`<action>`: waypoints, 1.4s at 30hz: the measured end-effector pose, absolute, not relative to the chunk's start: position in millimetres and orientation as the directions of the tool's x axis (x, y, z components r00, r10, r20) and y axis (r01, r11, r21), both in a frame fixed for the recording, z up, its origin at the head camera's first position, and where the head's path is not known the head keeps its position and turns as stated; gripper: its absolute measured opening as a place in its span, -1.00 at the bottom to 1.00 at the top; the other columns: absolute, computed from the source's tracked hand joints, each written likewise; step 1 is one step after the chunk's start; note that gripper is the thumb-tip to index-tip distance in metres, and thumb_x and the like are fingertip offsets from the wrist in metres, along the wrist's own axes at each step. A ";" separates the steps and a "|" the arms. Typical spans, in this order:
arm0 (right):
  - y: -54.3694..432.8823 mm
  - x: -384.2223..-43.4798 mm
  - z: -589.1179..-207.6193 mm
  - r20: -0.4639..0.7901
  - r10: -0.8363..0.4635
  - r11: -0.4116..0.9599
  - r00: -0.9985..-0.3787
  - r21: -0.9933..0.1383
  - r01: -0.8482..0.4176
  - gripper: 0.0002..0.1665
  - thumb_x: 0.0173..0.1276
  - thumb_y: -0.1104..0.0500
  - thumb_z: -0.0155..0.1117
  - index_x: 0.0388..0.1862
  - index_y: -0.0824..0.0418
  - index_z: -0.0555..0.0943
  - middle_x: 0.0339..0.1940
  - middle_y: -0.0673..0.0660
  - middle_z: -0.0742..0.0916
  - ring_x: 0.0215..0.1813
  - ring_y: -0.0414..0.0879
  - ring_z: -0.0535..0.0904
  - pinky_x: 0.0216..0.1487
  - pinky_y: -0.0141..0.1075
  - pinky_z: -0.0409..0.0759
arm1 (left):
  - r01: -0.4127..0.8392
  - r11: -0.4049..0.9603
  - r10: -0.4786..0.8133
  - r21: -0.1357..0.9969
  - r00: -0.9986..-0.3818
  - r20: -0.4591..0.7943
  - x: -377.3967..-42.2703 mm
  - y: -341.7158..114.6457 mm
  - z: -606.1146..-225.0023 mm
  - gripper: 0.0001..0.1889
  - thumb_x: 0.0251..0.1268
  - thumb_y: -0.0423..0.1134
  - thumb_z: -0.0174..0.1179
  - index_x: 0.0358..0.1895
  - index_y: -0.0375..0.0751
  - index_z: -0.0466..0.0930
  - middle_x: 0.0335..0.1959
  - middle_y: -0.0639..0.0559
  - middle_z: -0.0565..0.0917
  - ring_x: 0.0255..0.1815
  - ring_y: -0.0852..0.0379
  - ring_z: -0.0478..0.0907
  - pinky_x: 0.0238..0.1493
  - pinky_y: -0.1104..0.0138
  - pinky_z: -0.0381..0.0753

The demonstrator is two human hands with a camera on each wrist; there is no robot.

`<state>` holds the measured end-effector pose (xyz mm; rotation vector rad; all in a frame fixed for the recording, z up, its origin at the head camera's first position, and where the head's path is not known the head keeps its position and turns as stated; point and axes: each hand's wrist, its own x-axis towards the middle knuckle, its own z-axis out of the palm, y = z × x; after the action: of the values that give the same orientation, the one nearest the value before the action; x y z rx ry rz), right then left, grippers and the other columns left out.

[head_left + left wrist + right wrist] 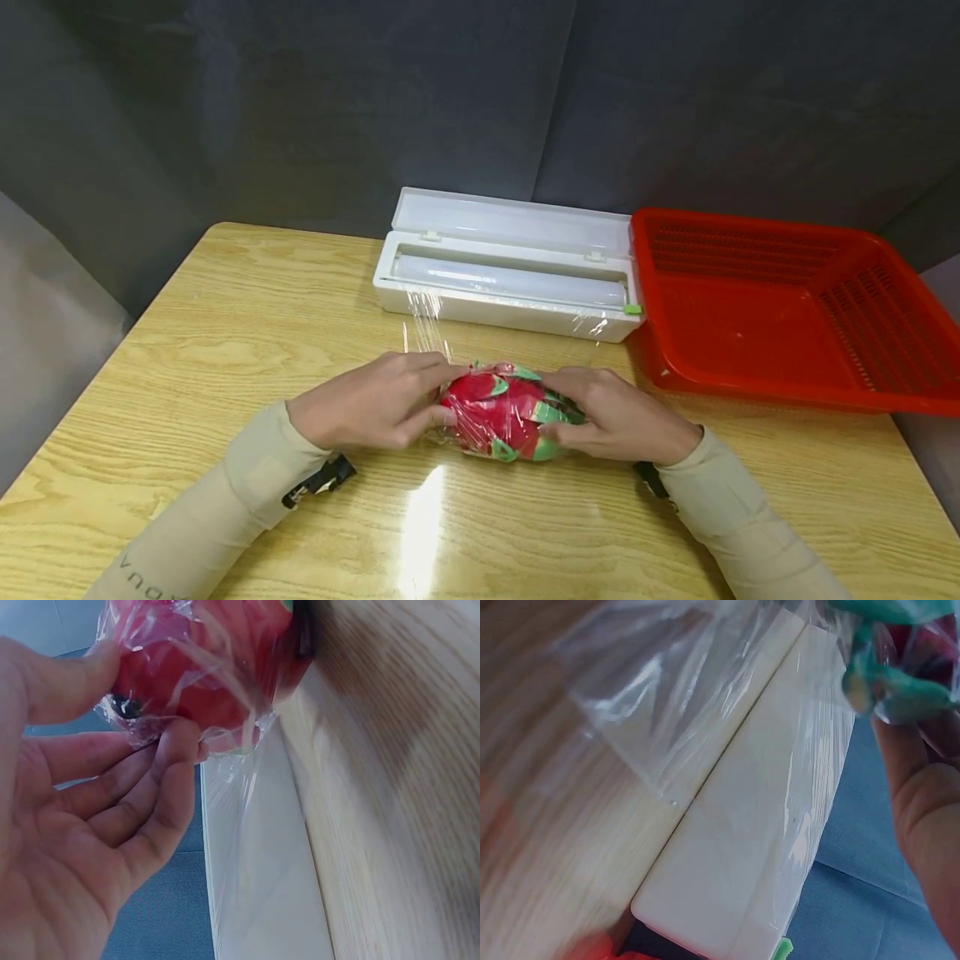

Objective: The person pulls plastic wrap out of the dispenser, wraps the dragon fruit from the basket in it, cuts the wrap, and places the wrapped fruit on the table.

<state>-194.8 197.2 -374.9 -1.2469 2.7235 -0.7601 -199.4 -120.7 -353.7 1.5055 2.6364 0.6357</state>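
Observation:
A red dragon fruit [495, 412] with green-tipped scales lies at the middle of the table, wrapped in clear cling film. My left hand [386, 400] grips its left end, thumb in front and fingers behind, as the left wrist view also shows. At the green-scaled right end, my right hand [611, 417] holds the fruit between thumb and fingers. Cling film [705, 690] stretches from the fruit to the white dispenser box [510, 312] behind it. The box's lid is up and a film roll [510, 279] lies inside.
A red plastic basket [750, 396] with slotted walls stands at the right, against the end of the dispenser. A small green slider [633, 309] sits at the box's right front edge. Dark cloth [337, 108] hangs behind the wooden table [247, 333].

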 end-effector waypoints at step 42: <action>200.9 -198.1 -377.0 0.081 -0.765 0.498 -0.639 -0.554 -0.667 -0.55 0.46 0.12 0.30 0.26 0.26 0.64 0.01 0.05 0.81 -0.04 -0.22 0.71 0.05 -0.24 0.78 | 0.767 0.494 0.814 0.409 -0.574 0.092 -195.2 -119.9 -349.4 -0.50 0.59 0.02 0.10 0.30 -0.32 0.58 0.01 0.00 0.74 -0.04 0.19 0.71 0.08 0.29 0.77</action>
<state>-198.1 200.9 -377.0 -1.2383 2.5637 -0.8310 -195.2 -119.9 -349.4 1.3894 2.6161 0.6283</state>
